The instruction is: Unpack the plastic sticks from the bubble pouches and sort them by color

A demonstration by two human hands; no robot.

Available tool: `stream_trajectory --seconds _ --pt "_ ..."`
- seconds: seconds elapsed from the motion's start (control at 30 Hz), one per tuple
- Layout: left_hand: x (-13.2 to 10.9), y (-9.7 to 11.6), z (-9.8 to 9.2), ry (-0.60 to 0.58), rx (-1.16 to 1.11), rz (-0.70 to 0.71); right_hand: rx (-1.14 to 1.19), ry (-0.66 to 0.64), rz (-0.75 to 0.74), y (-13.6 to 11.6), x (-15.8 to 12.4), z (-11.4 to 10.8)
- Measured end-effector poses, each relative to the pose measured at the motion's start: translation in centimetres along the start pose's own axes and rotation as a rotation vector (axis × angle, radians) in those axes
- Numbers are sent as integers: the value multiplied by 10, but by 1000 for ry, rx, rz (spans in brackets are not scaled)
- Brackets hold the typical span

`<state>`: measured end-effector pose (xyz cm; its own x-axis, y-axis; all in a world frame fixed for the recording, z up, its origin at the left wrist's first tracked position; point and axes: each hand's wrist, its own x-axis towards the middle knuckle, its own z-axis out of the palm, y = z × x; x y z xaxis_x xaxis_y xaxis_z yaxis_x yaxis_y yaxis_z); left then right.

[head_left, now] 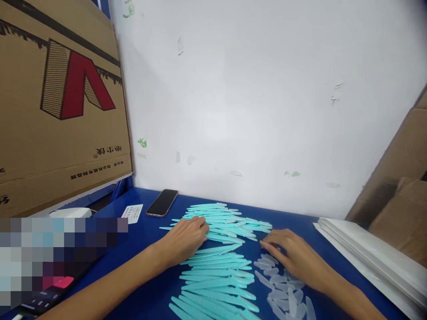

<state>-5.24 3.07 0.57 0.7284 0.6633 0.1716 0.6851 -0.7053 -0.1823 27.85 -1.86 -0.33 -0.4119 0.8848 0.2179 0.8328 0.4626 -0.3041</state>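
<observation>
Slim turquoise sticks that look like eyebrow razors (216, 275) lie in rows on the blue table (133, 266). My left hand (188, 235) rests on the left side of the upper group of razors (220, 215). Its fingers are curled in, and what they hold, if anything, is hidden. At the right ends of that group is my right hand (287, 249), its thumb and fingertips drawn together. I cannot make out anything between them. Just under this hand is a loose heap of small frosted clear covers (283, 289).
A phone (162, 202) and a printed card (132, 214) lie at the back left. A large cardboard box (66, 98) stands on the left. White folded sheets or bags (373, 258) and brown cardboard (400, 213) are on the right. A white wall (233, 111) closes off the back.
</observation>
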Motion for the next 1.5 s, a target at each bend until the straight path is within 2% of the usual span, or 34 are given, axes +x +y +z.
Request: stream_trajectory --seconds 0.27,1.1,1.33,1.5 --pt "-4 -1 3 40 -21 -53 -16 1 -5 1 -1 0" --pt "2 -4 10 52 57 -10 -33 -21 0 1 1 0" --pt "3 -7 14 77 64 -10 -50 88 -52 -1 1 -1" --pt "3 -6 12 107 29 -11 -70 174 -135 -13 -1 1"
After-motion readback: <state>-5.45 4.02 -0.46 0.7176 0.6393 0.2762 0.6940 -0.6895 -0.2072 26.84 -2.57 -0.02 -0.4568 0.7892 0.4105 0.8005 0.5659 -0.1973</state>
